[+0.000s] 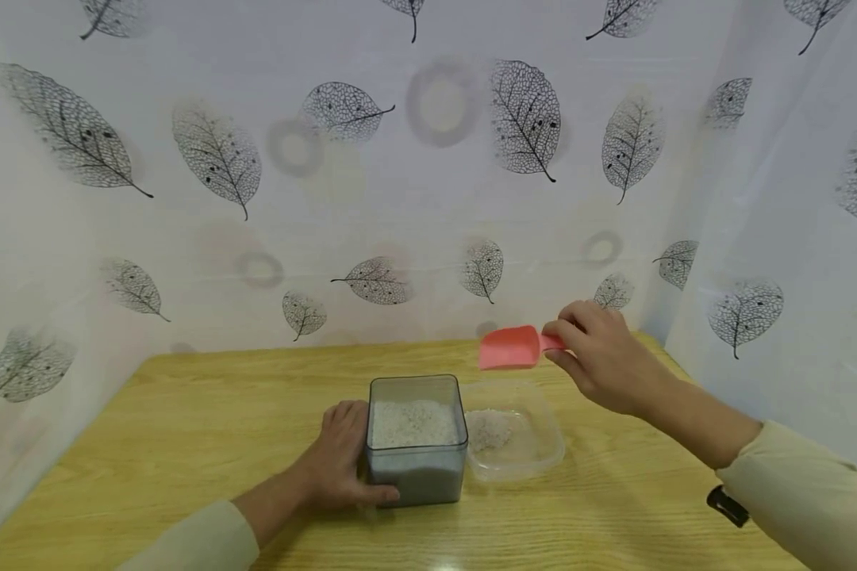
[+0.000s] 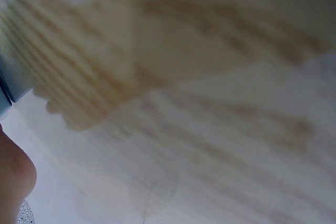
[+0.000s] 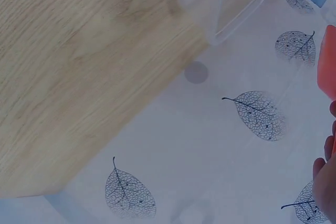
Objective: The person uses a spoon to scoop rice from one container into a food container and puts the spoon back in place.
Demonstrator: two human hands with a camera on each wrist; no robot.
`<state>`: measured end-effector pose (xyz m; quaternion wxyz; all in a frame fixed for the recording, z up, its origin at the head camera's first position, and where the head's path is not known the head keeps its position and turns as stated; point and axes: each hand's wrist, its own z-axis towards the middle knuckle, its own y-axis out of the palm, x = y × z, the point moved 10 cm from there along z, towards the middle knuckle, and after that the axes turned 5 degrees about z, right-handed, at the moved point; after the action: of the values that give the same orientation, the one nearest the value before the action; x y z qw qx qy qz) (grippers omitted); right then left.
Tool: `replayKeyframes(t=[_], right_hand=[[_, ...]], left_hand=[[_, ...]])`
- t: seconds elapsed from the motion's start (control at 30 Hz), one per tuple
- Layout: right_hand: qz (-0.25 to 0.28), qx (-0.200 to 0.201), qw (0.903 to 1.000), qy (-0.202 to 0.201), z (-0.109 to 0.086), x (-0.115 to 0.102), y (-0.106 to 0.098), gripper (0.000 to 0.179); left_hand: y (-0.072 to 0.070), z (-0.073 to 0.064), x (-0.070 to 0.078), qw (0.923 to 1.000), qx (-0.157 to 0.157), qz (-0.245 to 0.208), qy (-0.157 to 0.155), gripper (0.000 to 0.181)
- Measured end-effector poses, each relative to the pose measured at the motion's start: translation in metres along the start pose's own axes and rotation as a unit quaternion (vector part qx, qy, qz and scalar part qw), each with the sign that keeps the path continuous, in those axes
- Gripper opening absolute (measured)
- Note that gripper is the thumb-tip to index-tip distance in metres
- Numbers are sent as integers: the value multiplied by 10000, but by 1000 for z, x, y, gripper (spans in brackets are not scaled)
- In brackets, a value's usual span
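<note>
My left hand (image 1: 339, 464) holds the left side of a square grey see-through container (image 1: 424, 480), its thumb across the front face and its fingers along the side. White, rice-like grains (image 1: 414, 423) fill much of that container. In my right hand (image 1: 600, 357) is the handle of a pink scoop (image 1: 510, 347), pinched between thumb and fingers. The scoop is raised above the back of a clear plastic tub (image 1: 546, 460), and no grains show in it. A small heap of grains (image 1: 489, 430) lies in the left part of the tub. At the right wrist view's edge, the scoop (image 3: 326, 64) is partly cut off.
Both containers stand side by side on a wood-grain table (image 1: 221, 412). A white curtain (image 1: 371, 198) printed with dark leaves hangs behind the table and along both its sides. Part of a black strap (image 1: 727, 506) shows under the right sleeve.
</note>
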<state>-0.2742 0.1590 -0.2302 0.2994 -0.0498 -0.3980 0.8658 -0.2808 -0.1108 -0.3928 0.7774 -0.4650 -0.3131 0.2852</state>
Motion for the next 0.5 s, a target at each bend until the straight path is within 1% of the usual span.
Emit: replayKeyframes(t=[0.07, 0.17, 0.37, 0.5], right_hand=[[130, 131, 9998, -22, 6, -5, -4, 49], [406, 112, 9991, -16, 14, -14, -6, 47], [794, -146, 9967, -31, 25, -34, 4, 45], [901, -332, 9954, -42, 28, -45, 14, 33]], left_hand=[[-1, 0, 0, 10000, 20, 6, 17, 105], [-1, 0, 1, 10000, 41, 28, 44, 104], [-2, 0, -1, 9999, 108, 57, 69, 104], [-1, 0, 0, 9999, 123, 31, 91, 103]])
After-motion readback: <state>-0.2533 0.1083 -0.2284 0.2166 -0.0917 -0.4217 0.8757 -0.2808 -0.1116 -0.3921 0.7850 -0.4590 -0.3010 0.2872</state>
